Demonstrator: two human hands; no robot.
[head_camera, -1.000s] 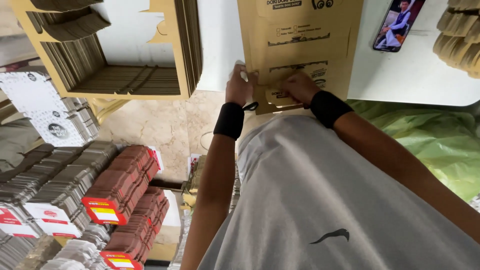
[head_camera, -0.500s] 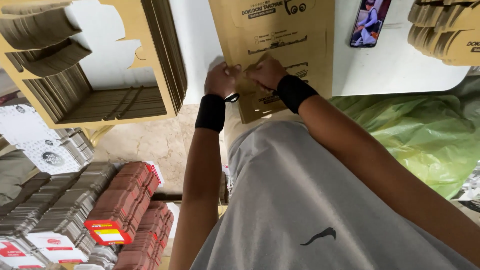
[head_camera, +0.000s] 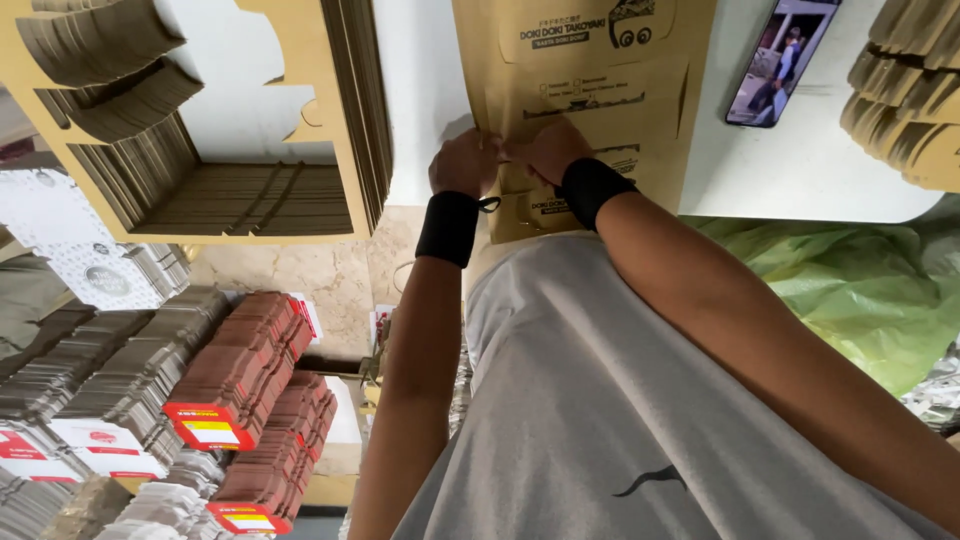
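Left hand: the left hand rests on the cardboard blank, fingers curled and pinching its left edge near the printed panels; a black wristband sits just below it.
Right hand: the right hand lies just beside the left, nearly touching it, thumb and fingers pressed on the same spot of the blank; how tightly it grips I cannot tell.
Blank: it lies flat on the white table, its near end hanging over the table edge toward the person's grey shirt.
Change in hands: against the picture a second ago, the two hands have drawn together; then they were apart on the blank, now they meet at one fold line.
Meaning: I judge a flap is being creased or tucked, with the blank otherwise still flat.
Change in view: the camera has shifted, so the blank and the phone sit further right.
Around: cardboard stacks lie left on the table; red packs sit on the floor below.
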